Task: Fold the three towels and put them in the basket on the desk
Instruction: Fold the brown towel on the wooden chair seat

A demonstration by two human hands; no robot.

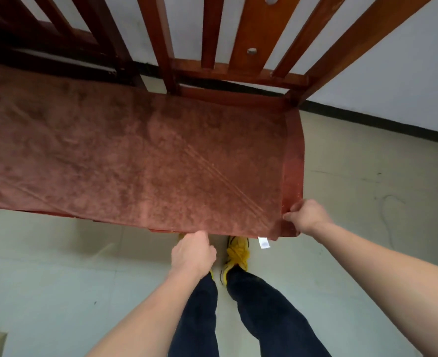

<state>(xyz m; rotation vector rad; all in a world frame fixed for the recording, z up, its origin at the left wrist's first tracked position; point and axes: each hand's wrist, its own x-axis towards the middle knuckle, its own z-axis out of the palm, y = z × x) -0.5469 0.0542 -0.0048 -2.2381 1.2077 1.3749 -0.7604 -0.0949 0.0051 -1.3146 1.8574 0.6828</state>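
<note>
A reddish-brown towel (125, 155) lies spread flat over a wooden chair seat, running off the left side of the view. My left hand (193, 253) pinches the towel's near edge around its middle. My right hand (306, 215) grips the near right corner, where the fabric hangs over the seat's side. A small white label (263, 243) dangles from the near edge between my hands. No basket, desk or other towels are in view.
The wooden chair (238, 76) has a slatted back that rises against a white wall with a black skirting strip. Pale tiled floor (367, 202) lies below. My legs in dark trousers and yellow shoes (236, 253) stand right under the seat's front edge.
</note>
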